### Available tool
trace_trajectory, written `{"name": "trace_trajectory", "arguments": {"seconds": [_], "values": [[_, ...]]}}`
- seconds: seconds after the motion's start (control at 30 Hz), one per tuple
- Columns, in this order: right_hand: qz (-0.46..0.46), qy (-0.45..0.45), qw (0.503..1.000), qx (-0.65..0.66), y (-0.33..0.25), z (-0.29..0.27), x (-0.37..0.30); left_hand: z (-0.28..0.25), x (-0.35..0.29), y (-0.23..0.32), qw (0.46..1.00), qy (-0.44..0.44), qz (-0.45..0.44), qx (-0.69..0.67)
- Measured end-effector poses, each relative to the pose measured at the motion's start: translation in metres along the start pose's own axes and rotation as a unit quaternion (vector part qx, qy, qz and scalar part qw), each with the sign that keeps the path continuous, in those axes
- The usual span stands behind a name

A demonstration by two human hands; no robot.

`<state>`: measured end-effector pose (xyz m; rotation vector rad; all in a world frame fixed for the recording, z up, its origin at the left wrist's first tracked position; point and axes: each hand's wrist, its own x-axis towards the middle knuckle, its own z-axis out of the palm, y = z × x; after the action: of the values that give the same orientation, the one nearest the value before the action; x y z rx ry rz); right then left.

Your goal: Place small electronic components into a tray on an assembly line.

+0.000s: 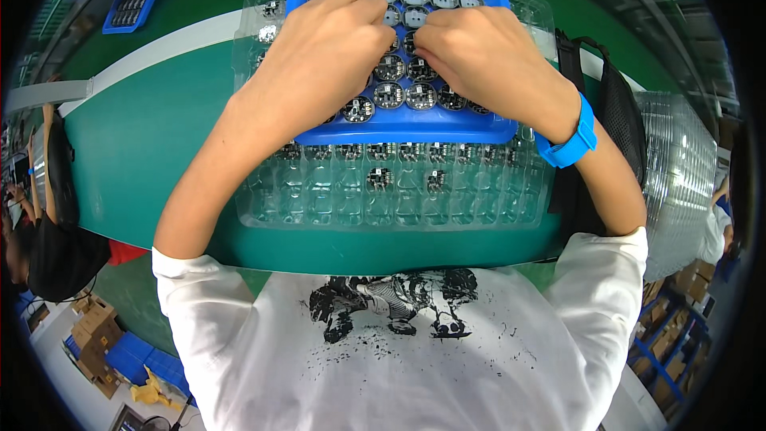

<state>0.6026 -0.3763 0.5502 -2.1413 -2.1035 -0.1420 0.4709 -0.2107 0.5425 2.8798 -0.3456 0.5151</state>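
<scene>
A blue tray (399,129) holds rows of small round circuit boards (389,96). It lies on top of a clear plastic blister tray (319,209), whose near pockets hold several small dark electronic parts (379,179). Over the left half of the blue tray is my left hand (339,44), its fingers curled down among the boards. My right hand (471,48), with a blue wristband (570,148) on that wrist, is bent the same way, close to the left one. Both hands are closed at the fingertips; whatever they pinch is hidden beneath them.
On the right stand a black backpack (618,116) and a tall stack of clear plastic trays (678,175). Another blue tray (137,0) with parts lies at the far left, beyond a pale curved strip (171,52). Another person's arm (49,164) shows at the left rim.
</scene>
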Motion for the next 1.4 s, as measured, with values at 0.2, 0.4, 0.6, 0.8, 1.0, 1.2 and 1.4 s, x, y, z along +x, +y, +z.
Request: {"name": "trace_trajectory", "arguments": {"seconds": [0.2, 0.4, 0.6, 0.8, 1.0, 1.2, 1.4], "values": [[0.000, -0.027, 1.000, -0.001, 0.000, 0.000, 0.001, 0.000, -0.002, -0.005, 1.000, -0.022, -0.007, 0.007], [0.013, -0.032, 0.999, -0.003, 0.002, 0.002, 0.000, 0.009, 0.007, -0.003, 1.000, -0.024, -0.004, 0.005], [0.027, 0.063, 0.994, 0.088, -0.029, -0.027, -0.018, -0.025, -0.001, 0.008, 0.995, 0.015, -0.011, -0.096], [0.007, -0.102, 0.978, 0.181, -0.071, -0.027, -0.073, -0.046, -0.068, 0.057, 0.980, -0.117, 0.002, -0.161], [-0.023, -0.176, 0.981, 0.082, -0.082, -0.012, -0.077, 0.004, -0.080, 0.090, 0.985, -0.161, 0.016, -0.055], [-0.001, 0.010, 0.977, 0.214, -0.029, -0.050, -0.048, -0.031, -0.065, 0.066, 0.989, -0.110, 0.007, -0.102], [0.065, 0.067, 0.994, 0.060, 0.043, -0.035, -0.037, -0.048, -0.032, -0.005, 0.980, 0.019, -0.139, -0.139]]}}
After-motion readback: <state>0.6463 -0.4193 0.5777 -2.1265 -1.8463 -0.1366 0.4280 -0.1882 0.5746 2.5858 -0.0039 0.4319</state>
